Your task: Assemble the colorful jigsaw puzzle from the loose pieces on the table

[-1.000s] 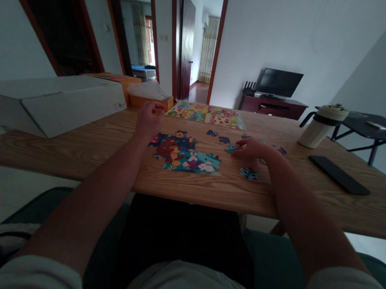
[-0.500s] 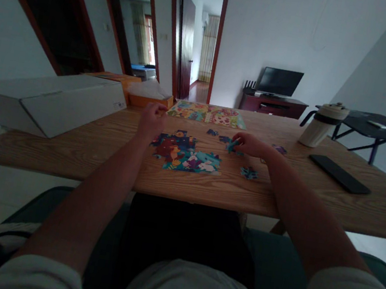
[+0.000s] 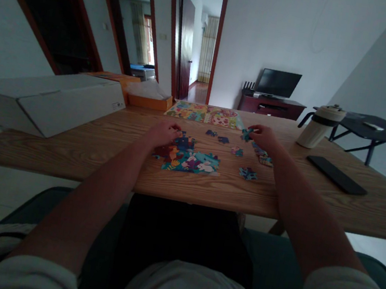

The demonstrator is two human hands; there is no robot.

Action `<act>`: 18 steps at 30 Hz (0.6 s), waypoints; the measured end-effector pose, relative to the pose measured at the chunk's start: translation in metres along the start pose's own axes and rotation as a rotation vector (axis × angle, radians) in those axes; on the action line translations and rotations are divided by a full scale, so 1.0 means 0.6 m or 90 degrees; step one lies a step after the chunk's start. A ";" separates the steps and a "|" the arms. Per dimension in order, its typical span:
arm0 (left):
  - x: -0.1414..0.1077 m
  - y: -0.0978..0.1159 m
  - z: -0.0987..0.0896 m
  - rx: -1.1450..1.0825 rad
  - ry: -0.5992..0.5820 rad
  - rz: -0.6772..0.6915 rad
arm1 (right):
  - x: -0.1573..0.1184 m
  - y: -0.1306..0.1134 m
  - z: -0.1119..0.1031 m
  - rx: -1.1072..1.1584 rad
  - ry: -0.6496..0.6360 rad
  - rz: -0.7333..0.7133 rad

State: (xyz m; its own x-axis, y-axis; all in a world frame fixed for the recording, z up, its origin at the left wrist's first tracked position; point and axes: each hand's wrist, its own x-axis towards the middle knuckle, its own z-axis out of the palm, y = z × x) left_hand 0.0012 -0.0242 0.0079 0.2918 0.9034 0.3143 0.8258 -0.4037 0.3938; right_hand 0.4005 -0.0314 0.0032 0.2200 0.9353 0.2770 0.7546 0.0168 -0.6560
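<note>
Right hand grasping a teal jigsaw piece between its fingertips near the far side of the desk; left hand curled on the left end of the part-assembled puzzle, any grip unclear. I judge the step as fitting loose pieces; the next move calls for matching this piece's edge to the assembly.

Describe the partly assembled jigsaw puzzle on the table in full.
The partly assembled jigsaw puzzle lies flat on the wooden table, its pieces, apparently cardboard, locked together. Teal, dark blue and red-brown areas show, with white rabbits at the lower right. The bottom edge runs fairly straight, while the top is ragged and unfinished. The left hand lies over its upper left part, hiding some pieces; whether it touches them is hard to tell.
</note>
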 end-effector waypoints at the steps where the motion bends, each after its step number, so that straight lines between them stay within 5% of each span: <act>1: -0.003 0.002 0.005 0.022 -0.061 0.017 | 0.001 0.005 0.003 -0.030 -0.017 0.004; 6: -0.011 0.003 0.015 0.087 -0.261 0.050 | 0.007 0.029 0.027 -0.201 -0.076 -0.006; 12: -0.010 0.003 0.008 0.120 -0.275 0.028 | 0.008 0.029 0.044 -0.325 -0.074 -0.059; 18: -0.013 0.013 0.001 0.119 -0.290 0.014 | 0.006 0.019 0.036 -0.241 -0.097 -0.053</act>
State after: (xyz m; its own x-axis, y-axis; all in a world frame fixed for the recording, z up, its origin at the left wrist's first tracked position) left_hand 0.0058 -0.0343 0.0079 0.4568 0.8832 -0.1061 0.8775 -0.4279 0.2164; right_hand 0.3963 -0.0204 -0.0183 0.0758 0.9782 0.1931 0.9462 -0.0094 -0.3235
